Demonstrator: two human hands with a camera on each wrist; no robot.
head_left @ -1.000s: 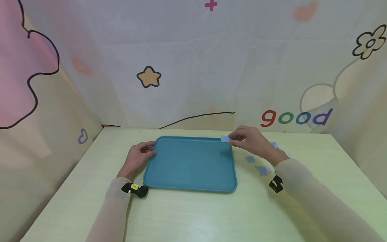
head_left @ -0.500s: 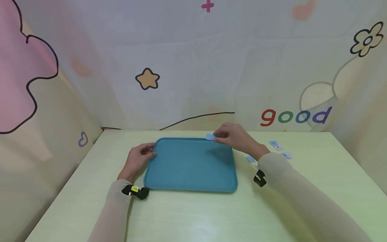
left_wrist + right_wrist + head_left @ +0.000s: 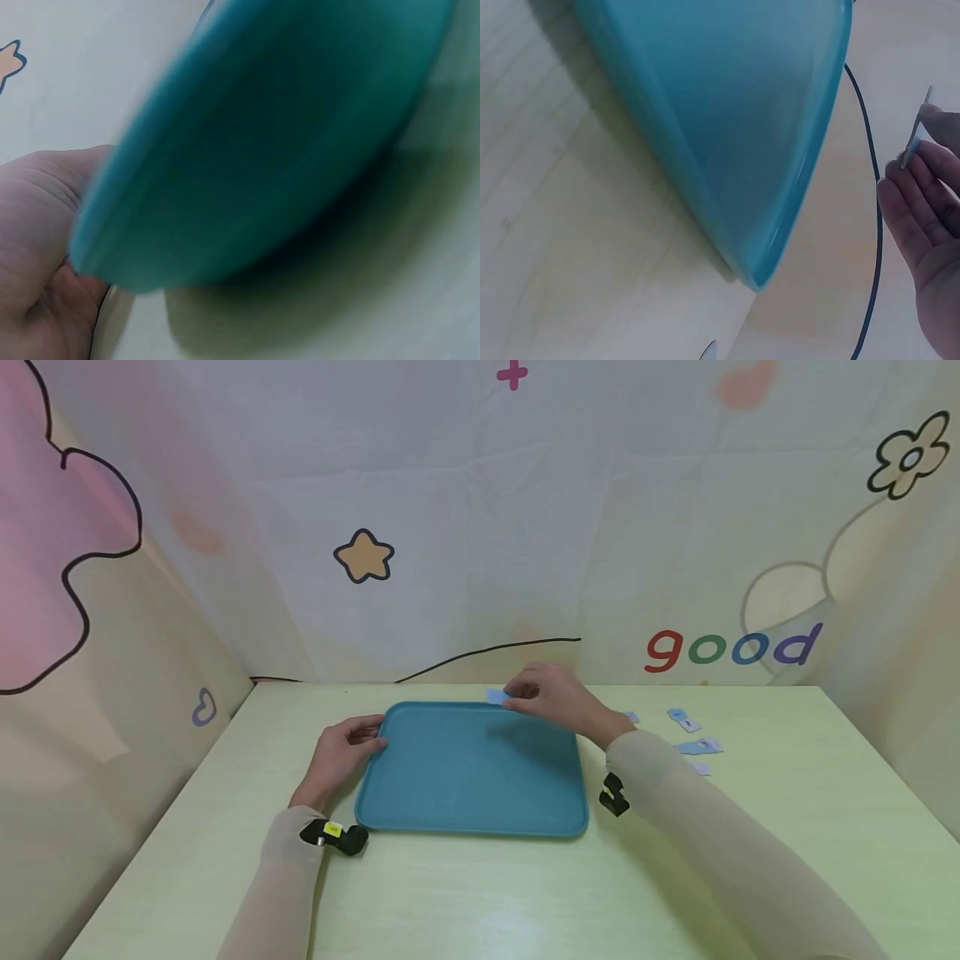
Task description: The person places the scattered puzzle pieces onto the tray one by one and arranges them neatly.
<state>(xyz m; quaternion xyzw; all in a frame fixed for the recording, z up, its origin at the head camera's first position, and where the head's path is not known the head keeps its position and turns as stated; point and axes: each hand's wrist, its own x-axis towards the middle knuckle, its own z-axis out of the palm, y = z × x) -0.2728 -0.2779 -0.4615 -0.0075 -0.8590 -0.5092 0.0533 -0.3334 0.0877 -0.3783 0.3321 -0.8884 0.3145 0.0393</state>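
A blue-green rectangular tray (image 3: 465,785) lies on the table in the head view. My left hand (image 3: 336,762) grips its left rim near the far corner, thumb on top and fingers behind; the left wrist view shows the tray's edge (image 3: 150,142) against the palm (image 3: 34,247). Over the tray's far rim, my right hand (image 3: 553,697) pinches a small pale-blue puzzle piece (image 3: 497,696) between thumb and fingers. Seen edge-on in the right wrist view, the piece (image 3: 915,135) is thin and flat, held above the tray.
Several loose pale-blue and white pieces (image 3: 699,747) lie on the table right of the tray, partly hidden by the right forearm. A patterned cloth backdrop (image 3: 465,568) rises behind the table's far edge. Both wrists carry black camera mounts (image 3: 614,795).
My right hand has moved left along the tray's far rim, carrying the puzzle piece. More loose pieces show beside the forearm. My left hand stays on the tray.
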